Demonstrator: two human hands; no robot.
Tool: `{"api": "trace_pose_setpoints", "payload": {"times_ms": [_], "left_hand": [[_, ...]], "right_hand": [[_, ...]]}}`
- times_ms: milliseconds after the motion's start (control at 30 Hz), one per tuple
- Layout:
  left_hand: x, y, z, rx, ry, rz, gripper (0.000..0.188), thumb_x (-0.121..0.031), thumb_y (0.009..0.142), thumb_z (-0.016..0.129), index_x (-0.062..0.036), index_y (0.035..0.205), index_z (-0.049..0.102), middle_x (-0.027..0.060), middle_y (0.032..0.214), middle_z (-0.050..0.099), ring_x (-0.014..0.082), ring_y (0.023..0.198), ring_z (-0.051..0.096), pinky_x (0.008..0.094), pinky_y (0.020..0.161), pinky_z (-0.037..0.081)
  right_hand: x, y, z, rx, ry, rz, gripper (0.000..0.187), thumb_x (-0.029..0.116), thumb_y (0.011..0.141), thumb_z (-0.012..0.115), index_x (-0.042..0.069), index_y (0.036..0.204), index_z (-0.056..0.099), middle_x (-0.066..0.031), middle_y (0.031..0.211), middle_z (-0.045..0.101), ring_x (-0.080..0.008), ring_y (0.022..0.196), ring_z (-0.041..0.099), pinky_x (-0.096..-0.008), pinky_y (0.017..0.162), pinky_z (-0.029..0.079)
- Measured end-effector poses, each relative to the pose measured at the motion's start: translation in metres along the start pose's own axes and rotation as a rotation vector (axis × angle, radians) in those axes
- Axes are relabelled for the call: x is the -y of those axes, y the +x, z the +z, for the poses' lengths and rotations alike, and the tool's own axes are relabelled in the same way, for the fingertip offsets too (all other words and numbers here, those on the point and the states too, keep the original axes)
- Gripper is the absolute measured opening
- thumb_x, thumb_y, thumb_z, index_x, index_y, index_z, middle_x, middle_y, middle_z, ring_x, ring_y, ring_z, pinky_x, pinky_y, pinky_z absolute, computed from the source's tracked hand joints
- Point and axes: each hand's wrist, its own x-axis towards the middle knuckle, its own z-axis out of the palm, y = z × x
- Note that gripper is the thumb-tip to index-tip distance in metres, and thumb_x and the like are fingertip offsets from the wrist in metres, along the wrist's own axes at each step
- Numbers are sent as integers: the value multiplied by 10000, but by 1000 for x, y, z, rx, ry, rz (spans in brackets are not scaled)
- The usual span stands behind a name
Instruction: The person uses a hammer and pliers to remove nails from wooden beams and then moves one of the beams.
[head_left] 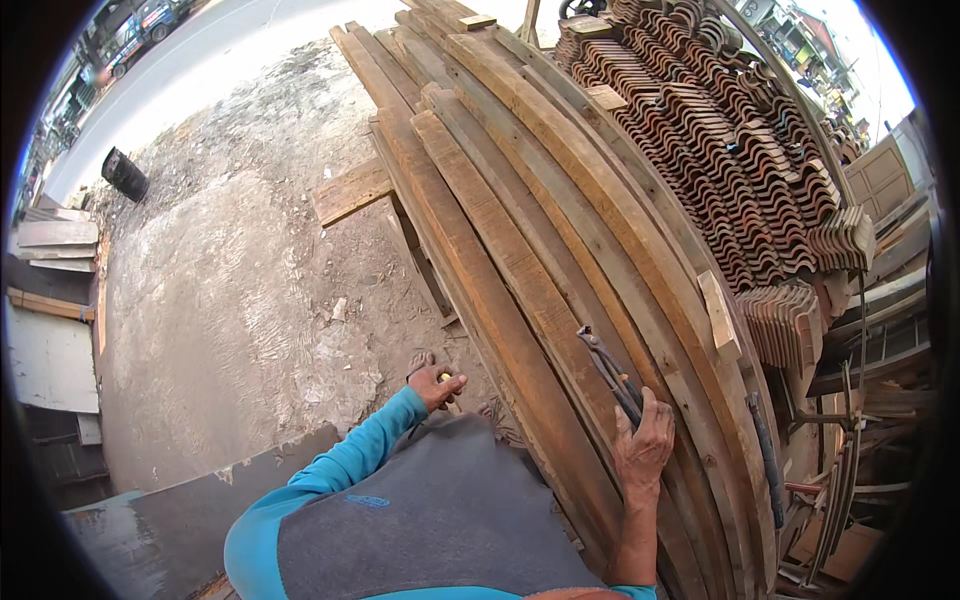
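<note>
The right hand [643,440] reaches up from the lower edge, forearm nearly vertical, and rests against the stack of planks [530,260]; its fingers are clenched round the handles of a pair of pincers [608,368], whose dark head points up and to the left along a plank's face. The left arm, in a blue sleeve [350,465], stretches forward and low beside the planks, and the left hand [437,385] is curled round a small yellow thing [444,377], perhaps a tape measure, though it is too small and too covered by the fingers to tell. A foot [421,360] shows just beyond that hand, partly hidden by it. The person's grey clothing [440,520] hides the ground below the arms. Roof tiles [720,150] are heaped behind the planks, bent by the lens.
</note>
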Motion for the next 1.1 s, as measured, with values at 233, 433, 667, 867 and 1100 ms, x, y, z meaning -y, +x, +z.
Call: {"api": "trace_pose_setpoints", "payload": {"times_ms": [233,433,667,867,1100], "left_hand": [[-73,41,-41,226,205,122,569,-544,888,653,-10,1084,627,94,914,702,165,766,662,319,628,555],[-113,80,-77,234,277,242,552,-542,886,654,-12,1042,661,100,810,695,167,672,657,319,594,549],[-119,92,-82,303,310,145,517,-512,894,664,-14,1037,677,55,810,684,156,696,642,309,637,543],[-134,75,-73,143,509,361,359,-373,903,695,-17,924,662,77,693,644,145,621,598,318,577,499],[-170,29,-37,103,867,1028,534,-133,763,810,-65,1242,582,158,1219,577,308,977,612,379,792,519]], "right_hand": [[34,12,31,17,-140,268,521,252,844,736,58,1293,555,-200,1184,550,-384,1138,523,-533,1007,394],[74,15,30,-237,-114,249,544,135,796,758,-1,1275,539,-195,1240,533,-379,1183,516,-497,998,413],[101,-49,53,-249,147,327,365,77,842,698,-30,1168,574,-212,1017,603,-375,933,616,-456,804,517],[87,-104,92,-186,146,523,296,82,873,688,-5,1140,595,-207,1042,613,-390,954,622,-467,808,517],[57,-139,64,-225,-78,534,564,177,753,822,47,1240,570,-150,1226,534,-353,1158,534,-476,947,448]]}}
